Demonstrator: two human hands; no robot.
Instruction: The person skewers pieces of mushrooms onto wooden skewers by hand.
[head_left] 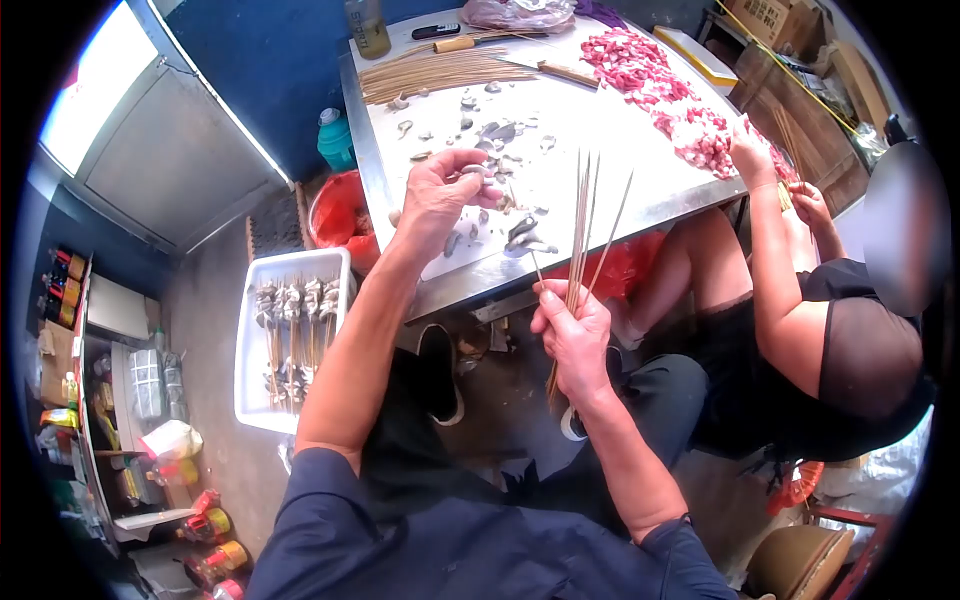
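Observation:
Over the white tabletop [400, 190], my left hand [445, 195] pinches a small grey piece of meat [477, 170] between thumb and fingers. Near the table's front edge, my right hand [572, 335] is closed round a bunch of thin wooden skewers [582, 225]. One skewer in that hand leans forward with grey pieces [527, 237] on its tip. More grey pieces [497, 133] lie scattered on the tabletop beyond my left hand. Loose skewers [430, 78] lie at the table's far left.
A white tray [243, 375] of filled skewers stands at the left, near a red bag-lined bucket [340, 210]. Red diced meat [640, 70] and a knife [570, 74] lie on the table. At the right, a co-worker [800, 330] sits with both hands near the meat.

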